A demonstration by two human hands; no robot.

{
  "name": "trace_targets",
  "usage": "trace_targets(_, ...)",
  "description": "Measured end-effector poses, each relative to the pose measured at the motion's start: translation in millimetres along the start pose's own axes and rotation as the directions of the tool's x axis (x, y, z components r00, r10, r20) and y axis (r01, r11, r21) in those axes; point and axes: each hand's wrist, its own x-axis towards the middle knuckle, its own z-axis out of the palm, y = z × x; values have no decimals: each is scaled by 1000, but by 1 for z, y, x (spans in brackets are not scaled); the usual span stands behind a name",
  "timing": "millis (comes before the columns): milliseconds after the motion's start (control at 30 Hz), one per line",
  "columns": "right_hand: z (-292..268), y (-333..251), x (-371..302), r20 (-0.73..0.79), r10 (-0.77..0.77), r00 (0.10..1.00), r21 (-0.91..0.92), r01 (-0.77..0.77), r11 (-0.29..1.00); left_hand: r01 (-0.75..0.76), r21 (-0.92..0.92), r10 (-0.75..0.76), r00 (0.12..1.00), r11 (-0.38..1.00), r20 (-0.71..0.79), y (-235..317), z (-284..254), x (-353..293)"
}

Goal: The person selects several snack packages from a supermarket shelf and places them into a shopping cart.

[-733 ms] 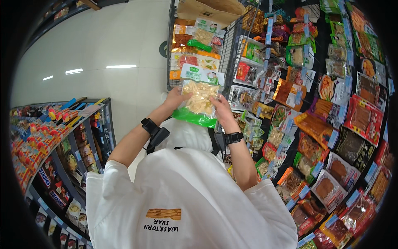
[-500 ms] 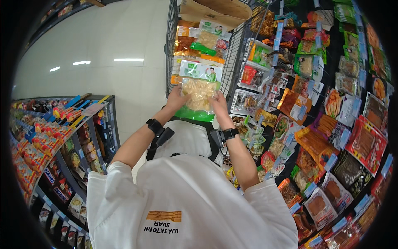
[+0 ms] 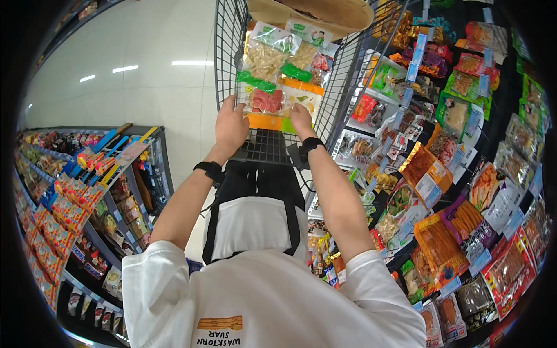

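My left hand [image 3: 232, 124] is over the near left part of a wire shopping cart [image 3: 223, 64], its fingers stretched forward beside a flat pack with red contents [image 3: 267, 101] and an orange lower band. Opposite it, my right hand [image 3: 301, 120] reaches in with bent, loosely parted fingers at the right side of the packs, near a pale package with a picture [image 3: 304, 100]. Neither hand visibly grips anything. Just beyond them lies a clear bag of pale yellowish food [image 3: 264, 60] with a green lower edge. A similar smaller bag [image 3: 302, 57] lies to its right.
A brown paper bag [image 3: 325, 14] stands at the cart's far end. Close on the right, a sloping display [image 3: 429, 191] holds rows of packaged snacks. A shelf unit [image 3: 87, 191] with colourful packs is at the left, beside pale floor tiles [image 3: 174, 93].
The large bag of pale food, held in both hands before, now lies farther forward in the cart, out of my hands. The packs beneath are uncovered, and the cart appears shifted slightly.
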Motion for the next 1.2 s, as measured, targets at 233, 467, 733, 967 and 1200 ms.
trace_targets(233,16,59,67,-7,37,999,315,-32,949,-73,325,179,934,943,-310,2,-19,35)
trace_targets(467,-12,12,120,-20,333,943,759,-202,618,-190,168,240,898,967,-368,-37,7,58)
trace_targets(733,-10,18,177,238,460,856,936,-329,128,-170,197,232,904,966,-359,-37,8,60)
trace_targets(967,-23,41,178,205,295,933,930,-279,238,-177,197,237,907,964,-348,-34,5,60)
trace_targets(1200,-16,39,146,-200,575,794,968,67,243,-167,193,226,912,967,-343,-32,5,57)
